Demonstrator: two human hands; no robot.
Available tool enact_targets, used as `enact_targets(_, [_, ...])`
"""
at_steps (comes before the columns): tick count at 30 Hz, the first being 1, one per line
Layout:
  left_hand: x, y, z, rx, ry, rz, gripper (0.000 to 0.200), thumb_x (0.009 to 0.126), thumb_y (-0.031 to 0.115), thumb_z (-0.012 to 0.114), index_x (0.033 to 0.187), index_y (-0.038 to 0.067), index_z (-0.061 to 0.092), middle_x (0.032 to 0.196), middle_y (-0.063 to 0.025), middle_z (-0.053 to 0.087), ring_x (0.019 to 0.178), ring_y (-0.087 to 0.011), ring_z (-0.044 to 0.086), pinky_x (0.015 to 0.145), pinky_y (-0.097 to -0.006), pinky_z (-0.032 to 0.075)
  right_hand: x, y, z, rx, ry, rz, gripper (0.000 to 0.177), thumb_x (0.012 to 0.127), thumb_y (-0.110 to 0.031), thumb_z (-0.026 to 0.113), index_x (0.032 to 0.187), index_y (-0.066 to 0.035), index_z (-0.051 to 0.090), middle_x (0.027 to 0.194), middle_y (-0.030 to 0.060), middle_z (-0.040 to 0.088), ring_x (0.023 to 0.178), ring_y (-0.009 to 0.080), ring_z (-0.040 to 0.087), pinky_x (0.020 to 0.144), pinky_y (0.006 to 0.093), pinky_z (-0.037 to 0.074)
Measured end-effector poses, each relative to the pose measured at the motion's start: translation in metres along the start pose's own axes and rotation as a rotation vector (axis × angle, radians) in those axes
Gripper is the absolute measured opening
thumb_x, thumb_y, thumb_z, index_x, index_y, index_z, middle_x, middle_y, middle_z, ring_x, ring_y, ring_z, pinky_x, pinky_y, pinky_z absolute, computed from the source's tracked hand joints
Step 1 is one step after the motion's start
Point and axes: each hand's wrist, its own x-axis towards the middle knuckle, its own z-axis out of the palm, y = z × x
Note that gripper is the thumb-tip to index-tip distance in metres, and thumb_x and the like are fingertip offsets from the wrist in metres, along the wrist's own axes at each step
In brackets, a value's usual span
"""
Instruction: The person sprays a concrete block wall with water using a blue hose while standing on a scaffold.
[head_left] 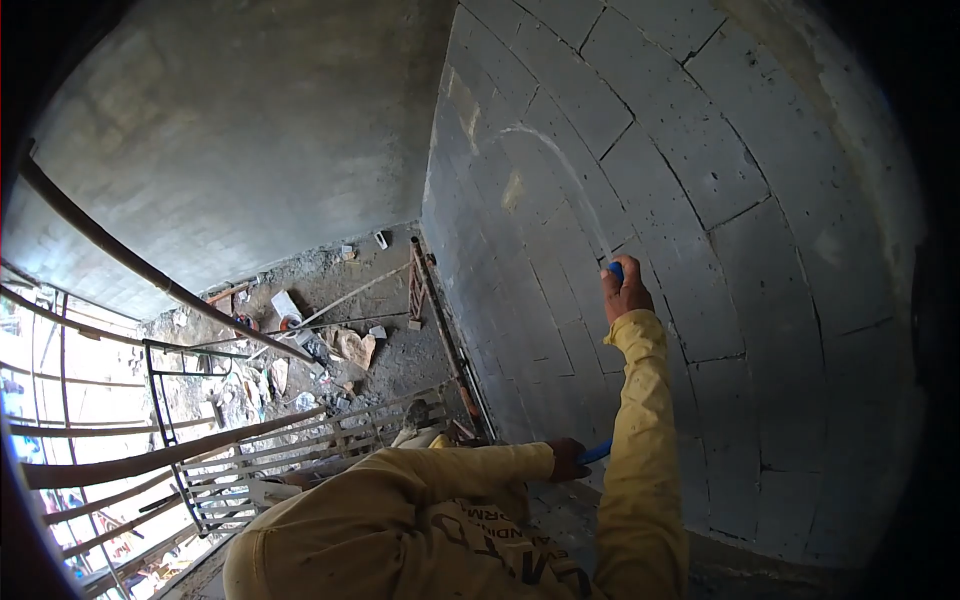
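A blue hose shows between my two hands, partly hidden behind the yellow sleeve. My right hand is raised near the grey block wall, its fingers closed round a blue end at the fingertips. Lower down, my left hand is wrapped round the hose beside the right forearm. A pale curved streak runs over the blocks above the right hand and ends close to it. Whether the right hand touches the wall cannot be made out.
A smooth grey wall meets the block wall at a corner. Wooden slats, a metal frame and bamboo poles stand at the left. Rubble and scraps lie on the ground far below.
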Motion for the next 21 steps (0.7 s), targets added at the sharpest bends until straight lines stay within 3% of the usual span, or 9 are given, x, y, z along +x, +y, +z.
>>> enact_targets(6, [-0.005, 0.007, 0.002, 0.086, -0.039, 0.026, 0.042, 0.075, 0.039, 0.062, 0.093, 0.000, 0.063, 0.087, -0.0206, 0.063, 0.085, -0.0361, 0.061, 0.078, -0.0428, 0.046, 0.003, 0.033, 0.021, -0.119, -0.117, 0.036, 0.037, 0.086, -0.039, 0.050, 0.117, -0.020, 0.042, 0.105, 0.0156, 0.062, 0.093, 0.0393, 0.060, 0.077, 0.0460, 0.049])
enact_targets(21, [-0.004, 0.004, 0.006, 0.124, -0.114, 0.041, 0.036, 0.076, 0.036, 0.061, 0.090, 0.003, 0.064, 0.093, -0.0195, 0.063, 0.090, -0.0351, 0.060, 0.080, -0.0425, 0.045, -0.003, 0.054, 0.029, -0.075, -0.119, 0.041, 0.038, 0.086, -0.040, 0.049, 0.118, -0.019, 0.043, 0.105, 0.0166, 0.062, 0.092, 0.0397, 0.060, 0.077, 0.0466, 0.048])
